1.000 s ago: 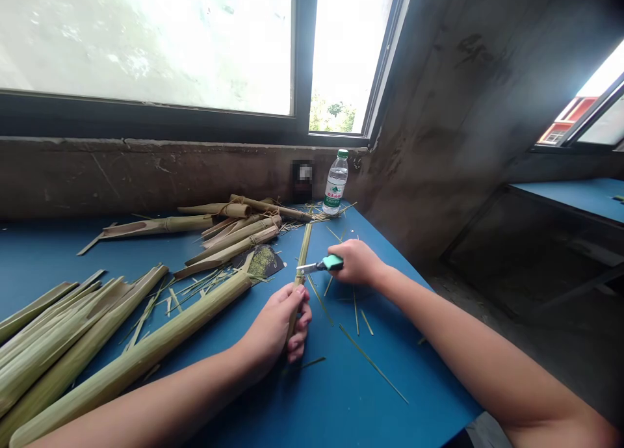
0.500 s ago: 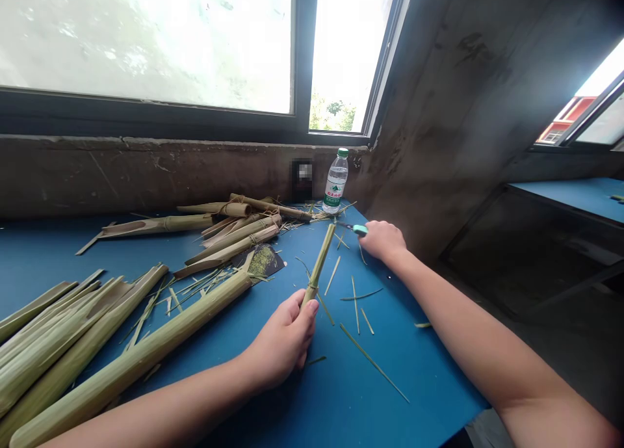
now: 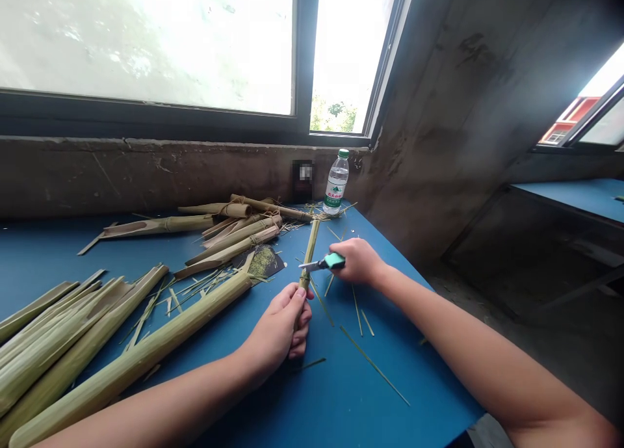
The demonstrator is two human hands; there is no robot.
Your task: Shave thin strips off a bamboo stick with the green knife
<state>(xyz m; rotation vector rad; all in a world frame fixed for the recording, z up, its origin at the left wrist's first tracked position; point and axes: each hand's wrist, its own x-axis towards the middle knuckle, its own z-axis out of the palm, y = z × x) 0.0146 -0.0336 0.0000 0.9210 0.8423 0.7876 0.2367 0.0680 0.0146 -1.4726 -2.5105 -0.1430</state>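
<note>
My left hand (image 3: 279,326) is shut around the lower end of a thin green bamboo stick (image 3: 309,250), which stands tilted up from my fist. My right hand (image 3: 355,262) grips a utility knife with a green handle (image 3: 324,263). Its metal blade points left and reaches the stick's upper part. Several long split bamboo pieces (image 3: 131,350) lie to the left of my left forearm, and thin bamboo slivers (image 3: 373,363) are scattered under and to the right of my hands.
The blue table (image 3: 390,376) ends at an edge to the right. Tied bamboo bundles (image 3: 234,240) and a water bottle (image 3: 336,182) stand at the back by the concrete sill (image 3: 146,175), under a window. Another blue table (image 3: 570,197) stands at the far right.
My right hand has moved back down and left, bringing the knife blade to the stick. My left hand has tilted the stick more upright and lowered it.
</note>
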